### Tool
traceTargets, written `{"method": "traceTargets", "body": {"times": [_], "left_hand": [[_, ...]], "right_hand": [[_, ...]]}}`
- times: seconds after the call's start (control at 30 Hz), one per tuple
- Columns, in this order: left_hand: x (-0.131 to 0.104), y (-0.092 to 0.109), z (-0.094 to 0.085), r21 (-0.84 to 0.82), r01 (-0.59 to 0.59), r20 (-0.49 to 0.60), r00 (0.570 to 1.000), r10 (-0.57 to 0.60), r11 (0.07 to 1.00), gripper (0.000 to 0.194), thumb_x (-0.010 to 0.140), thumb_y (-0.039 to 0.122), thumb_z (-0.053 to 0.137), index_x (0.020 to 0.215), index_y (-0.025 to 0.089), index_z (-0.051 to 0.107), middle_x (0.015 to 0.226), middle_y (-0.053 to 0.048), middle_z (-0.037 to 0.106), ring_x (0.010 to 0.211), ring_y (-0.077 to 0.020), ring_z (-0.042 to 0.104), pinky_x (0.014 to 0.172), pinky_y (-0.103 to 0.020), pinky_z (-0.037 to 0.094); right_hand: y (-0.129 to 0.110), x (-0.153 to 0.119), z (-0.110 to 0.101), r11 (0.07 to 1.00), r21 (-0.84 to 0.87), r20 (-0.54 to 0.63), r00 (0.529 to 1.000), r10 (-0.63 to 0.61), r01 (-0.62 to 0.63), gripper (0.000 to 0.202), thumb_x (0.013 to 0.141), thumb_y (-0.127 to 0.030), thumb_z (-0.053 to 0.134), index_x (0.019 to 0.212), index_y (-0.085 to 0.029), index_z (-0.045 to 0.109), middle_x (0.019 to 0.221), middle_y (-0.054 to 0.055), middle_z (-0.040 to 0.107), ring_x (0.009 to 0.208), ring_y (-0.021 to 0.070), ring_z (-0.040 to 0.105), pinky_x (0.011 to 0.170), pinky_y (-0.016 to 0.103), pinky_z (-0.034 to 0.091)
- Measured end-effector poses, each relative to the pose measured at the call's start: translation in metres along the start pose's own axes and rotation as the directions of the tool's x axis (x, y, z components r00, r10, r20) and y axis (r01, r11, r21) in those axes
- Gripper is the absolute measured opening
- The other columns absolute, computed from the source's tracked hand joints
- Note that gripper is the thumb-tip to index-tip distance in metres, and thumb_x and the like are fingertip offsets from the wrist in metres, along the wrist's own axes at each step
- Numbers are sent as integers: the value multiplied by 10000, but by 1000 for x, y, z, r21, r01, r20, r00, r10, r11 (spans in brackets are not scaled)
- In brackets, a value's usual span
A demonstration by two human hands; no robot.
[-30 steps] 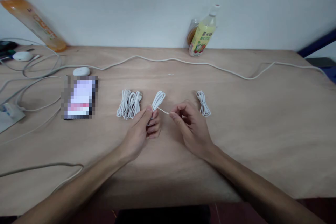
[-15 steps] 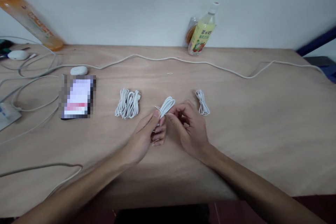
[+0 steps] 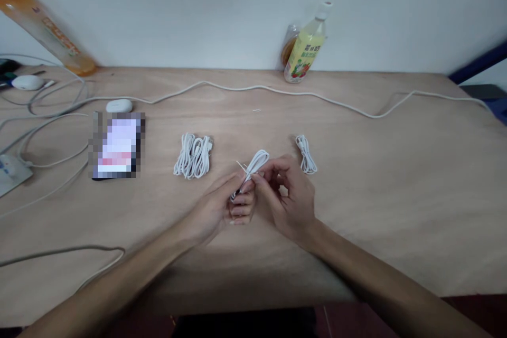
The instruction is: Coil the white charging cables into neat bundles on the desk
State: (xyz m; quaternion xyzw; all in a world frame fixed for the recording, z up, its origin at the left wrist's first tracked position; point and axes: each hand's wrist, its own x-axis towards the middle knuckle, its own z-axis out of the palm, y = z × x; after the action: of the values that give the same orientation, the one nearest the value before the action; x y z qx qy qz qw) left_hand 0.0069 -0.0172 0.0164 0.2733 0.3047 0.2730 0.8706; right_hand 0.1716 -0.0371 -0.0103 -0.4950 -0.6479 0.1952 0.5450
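Observation:
A white coiled cable [image 3: 259, 159] is held between both hands above the middle of the table. My left hand [image 3: 227, 198] is closed around its lower part, thumb on top. The thumb and fingers of my right hand [image 3: 287, 193] pinch the coil from the right. A thin white tie [image 3: 242, 165] sticks out at the coil's middle, with its ends pointing up and left. To the left lie bundled white cables [image 3: 193, 156], side by side. Another bundled white cable [image 3: 306, 155] lies just beyond my right hand.
A phone [image 3: 118, 145] and a white earbud case [image 3: 119, 106] lie at the left, near loose cords and a power strip [image 3: 16, 173]. A long white cord [image 3: 257, 87] crosses the back. A yellow drink bottle [image 3: 304, 50] and an orange bottle [image 3: 47, 31] stand by the wall.
The coil has tilted and shifted slightly to the right. My left thumb has slid off its middle, so more of the tie shows. My right hand has closed onto the coil.

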Motion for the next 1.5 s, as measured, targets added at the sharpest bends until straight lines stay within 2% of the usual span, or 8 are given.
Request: {"method": "traceTargets", "body": {"times": [0.3, 0.57, 0.73, 0.87, 1.0, 1.3, 1.4, 1.5], "left_hand": [[1, 2, 0, 152, 2, -67, 998, 8, 988, 419, 1062, 478, 535, 744, 224, 433, 635, 87, 253, 515, -81, 154, 442, -185, 202], [-1, 5, 1, 253, 42, -117, 993, -12, 967, 434, 1041, 511, 518, 725, 233, 411, 621, 86, 246, 503, -79, 142, 430, -197, 172], [-1, 3, 4, 226, 52, -116, 993, -27, 973, 456, 1036, 559, 520, 736, 238, 397, 639, 89, 244, 526, -80, 100, 434, -196, 123], [-2, 0, 1, 287, -26, -79, 996, 51, 958, 504, 1010, 661, 584, 784, 238, 427, 658, 90, 263, 545, -89, 128, 447, -202, 119], [-5, 1, 0, 344, -90, -48, 992, 113, 935, 489, 1018, 638, 620, 805, 233, 447, 669, 87, 275, 562, -94, 159, 463, -206, 144], [-6, 4, 1, 200, -44, 14, 999, 42, 979, 581, 995, 643, 678, 705, 224, 401, 615, 100, 235, 502, -63, 119, 416, -180, 123], [-9, 9, 2, 105, 22, 98, 995, -32, 994, 583, 1044, 624, 611, 691, 224, 376, 614, 101, 192, 493, -64, 91, 398, -171, 130], [-13, 16, 2, -6, 108, 171, 980, -105, 994, 529, 1061, 583, 609, 731, 233, 386, 602, 103, 172, 489, -79, 80, 375, -164, 146]], "right_hand": [[-2, 0, 0, 995, 77, 46, 997, 55, -58, 121, 1013, -189, 680, 1095, -268, 641, 823, -40, 580, 651, 128, 549, 547, 267, 465], [-6, 3, -4, 999, 24, 98, 994, -42, 40, 175, 1029, -145, 660, 1124, -282, 714, 815, -32, 542, 667, 140, 518, 560, 278, 439], [-6, 3, -4, 999, 17, 102, 994, -47, 46, 156, 1036, -169, 643, 1115, -278, 722, 805, -24, 547, 650, 144, 499, 541, 278, 424], [-8, 2, -4, 999, 43, 89, 995, -35, 31, 163, 1028, -167, 644, 1113, -282, 721, 801, -28, 548, 630, 140, 483, 533, 279, 416], [-8, 1, -3, 998, 61, 76, 997, 9, -13, 160, 1030, -190, 653, 1143, -294, 700, 799, -33, 531, 634, 145, 481, 544, 294, 423], [-9, 1, -2, 955, 209, 65, 978, 201, -210, 405, 950, -229, 757, 1314, -321, 603, 837, -55, 504, 632, 136, 461, 500, 268, 400], [-6, 6, -5, 918, 287, 127, 961, 247, -274, 481, 932, -299, 775, 1368, -325, 573, 912, -38, 531, 697, 145, 509, 534, 263, 445], [-3, 11, -10, 879, 350, 265, 934, 240, -325, 491, 959, -395, 754, 1413, -325, 581, 1067, 13, 572, 851, 177, 583, 660, 296, 538]]}}
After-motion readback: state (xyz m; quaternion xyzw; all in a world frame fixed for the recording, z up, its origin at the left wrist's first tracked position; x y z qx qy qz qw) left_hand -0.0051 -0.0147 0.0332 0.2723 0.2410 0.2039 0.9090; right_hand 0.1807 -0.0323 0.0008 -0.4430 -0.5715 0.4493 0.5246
